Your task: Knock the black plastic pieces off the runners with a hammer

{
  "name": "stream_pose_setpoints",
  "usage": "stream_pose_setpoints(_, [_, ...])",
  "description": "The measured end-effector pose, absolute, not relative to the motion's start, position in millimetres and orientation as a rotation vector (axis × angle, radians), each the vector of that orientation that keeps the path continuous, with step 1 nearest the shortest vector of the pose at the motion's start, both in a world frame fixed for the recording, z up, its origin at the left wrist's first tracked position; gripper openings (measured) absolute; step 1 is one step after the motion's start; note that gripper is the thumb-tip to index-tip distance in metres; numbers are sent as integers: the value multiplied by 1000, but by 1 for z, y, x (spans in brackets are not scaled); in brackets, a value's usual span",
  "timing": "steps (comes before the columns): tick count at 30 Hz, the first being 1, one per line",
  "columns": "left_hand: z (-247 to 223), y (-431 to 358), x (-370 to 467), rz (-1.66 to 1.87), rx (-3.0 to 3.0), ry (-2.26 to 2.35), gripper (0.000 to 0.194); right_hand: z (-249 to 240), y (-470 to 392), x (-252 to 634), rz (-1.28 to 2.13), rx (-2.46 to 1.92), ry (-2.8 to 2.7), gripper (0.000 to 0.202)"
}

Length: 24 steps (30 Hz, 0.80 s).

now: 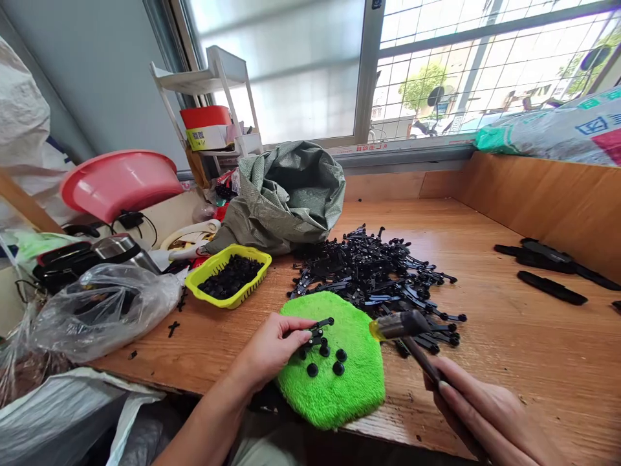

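Observation:
My left hand [280,344] pinches a small black jointed plastic part [317,333] between thumb and fingers over a bright green fluffy cloth pad [356,388]. Several round black caps [338,368] lie on the pad just below that part. In my right hand [478,395] is a mallet [421,359], its fingers wrapped round the dark handle. The mallet's head, black at one end and clear yellow at the other, hangs above the pad's right edge, apart from the black part. Behind the pad spreads a heap of similar black parts [373,265].
A yellow basket [268,259] of small black pieces stands left of the heap. Behind it slumps a grey-green woven sack [262,210]. A clear plastic bag [150,310] and a pink basin [116,184] are at left. Black flat pieces [552,287] lie at right by a wooden partition [538,194].

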<state>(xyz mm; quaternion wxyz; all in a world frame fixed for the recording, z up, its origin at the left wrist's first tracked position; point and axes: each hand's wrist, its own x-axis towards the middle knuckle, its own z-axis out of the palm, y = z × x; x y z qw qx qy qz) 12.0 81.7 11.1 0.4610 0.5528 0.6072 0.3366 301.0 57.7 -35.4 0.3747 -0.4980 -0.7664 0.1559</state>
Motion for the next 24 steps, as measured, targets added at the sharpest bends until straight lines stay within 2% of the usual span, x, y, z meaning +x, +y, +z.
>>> stream_pose_setpoints(7, [10, 81, 12, 857, 1412, 1523, 35, 14, 75, 252, 238, -885, -2249, 38])
stream_pose_setpoints(13, [12, 82, 13, 858, 1491, 1488, 33, 17, 77, 245, 138, -996, -2569, 26])
stream_pose_setpoints(17, [13, 83, 12, 858, 1549, 1472, 31, 20, 80, 245, 232, -999, -2470, 24])
stream_pose_setpoints(24, [13, 83, 11, 814, 1643, 1477, 32, 19, 82, 240, 158, -1035, -2533, 25])
